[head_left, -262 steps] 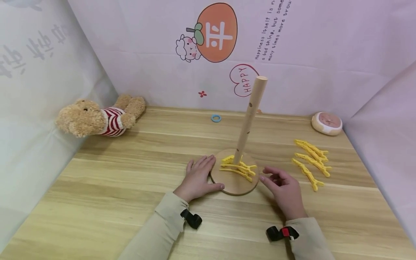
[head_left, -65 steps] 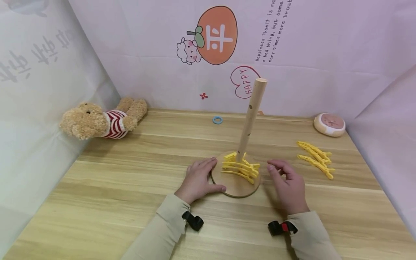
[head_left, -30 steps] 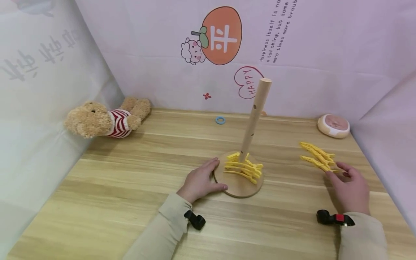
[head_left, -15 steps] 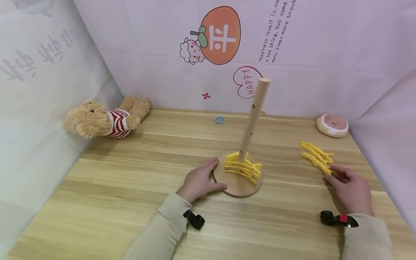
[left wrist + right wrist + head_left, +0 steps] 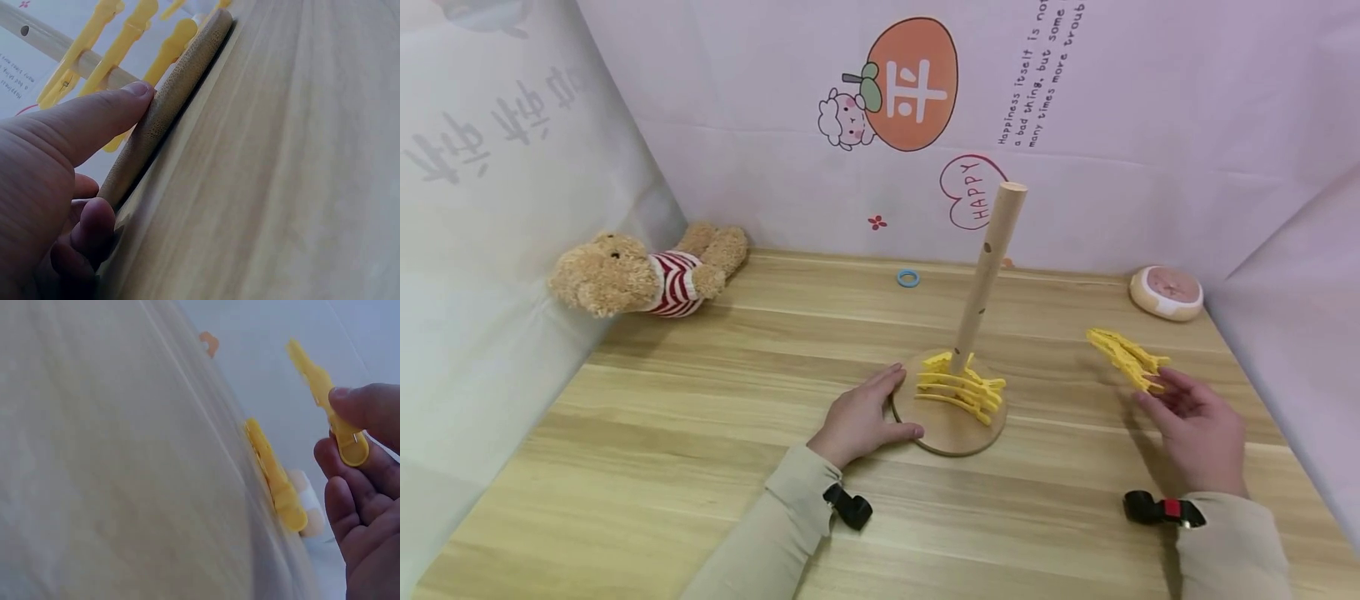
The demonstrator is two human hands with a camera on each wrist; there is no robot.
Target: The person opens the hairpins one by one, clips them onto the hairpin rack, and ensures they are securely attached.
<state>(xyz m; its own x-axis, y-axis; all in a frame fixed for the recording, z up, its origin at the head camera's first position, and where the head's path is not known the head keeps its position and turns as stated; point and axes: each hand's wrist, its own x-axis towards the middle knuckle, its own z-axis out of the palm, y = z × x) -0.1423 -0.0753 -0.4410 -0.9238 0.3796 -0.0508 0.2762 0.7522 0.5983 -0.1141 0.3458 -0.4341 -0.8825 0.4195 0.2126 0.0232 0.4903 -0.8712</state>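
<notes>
A round wooden base [image 5: 951, 437] carries an upright wooden pole [image 5: 985, 267] with small holes. Several yellow hair clips [image 5: 961, 392] sit on the base around the pole's foot. My left hand [image 5: 857, 422] holds the base's left rim; in the left wrist view the thumb [image 5: 106, 115] rests against its edge, the other fingers bent lower down. At the right, my right hand [image 5: 1198, 433] pinches one yellow hair clip [image 5: 322, 387] between thumb and fingers, raised off the table. Beyond it another yellow clip [image 5: 275, 478] lies on the table.
A teddy bear [image 5: 673, 283] in a striped shirt lies at the back left of the wooden table [image 5: 647, 467]. Near the back edge is a blue ring [image 5: 907, 277]. A round pink-and-cream object [image 5: 1167, 292] stands at the back right. Printed cloth walls surround the table.
The right hand went from beside the base to the clips at the right, took hold of one and raised it. Over the longer span more clips came onto the base. The left hand stayed put.
</notes>
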